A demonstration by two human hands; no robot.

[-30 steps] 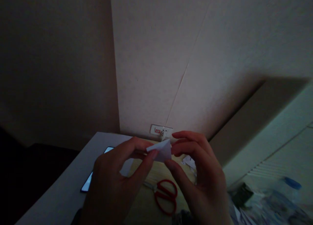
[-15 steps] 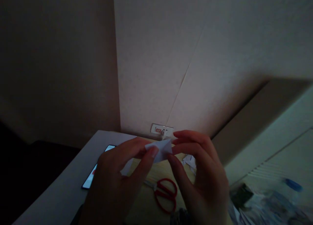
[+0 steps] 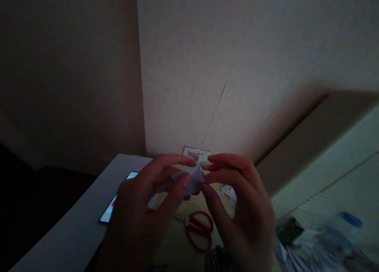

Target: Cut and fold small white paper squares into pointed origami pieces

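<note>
A small folded piece of white paper [image 3: 193,178] is held in the air between both hands, above a table. My left hand [image 3: 142,216] pinches its left side with thumb and fingers closed on it. On the right side, my right hand [image 3: 242,216] grips the paper with thumb below and fingers curled over the top. The room is dim.
Red-handled scissors [image 3: 199,229] lie on the wooden desk top [image 3: 177,244] below the hands. A lit phone [image 3: 110,211] lies on the grey ledge at left. Paper scraps [image 3: 228,193] lie behind the right hand. A wall socket [image 3: 195,153] sits at the wall's base. Clutter fills the lower right.
The hands have closed in on the paper, which now looks more bunched than the earlier flat pointed shape. The hands rose slightly toward the wall socket.
</note>
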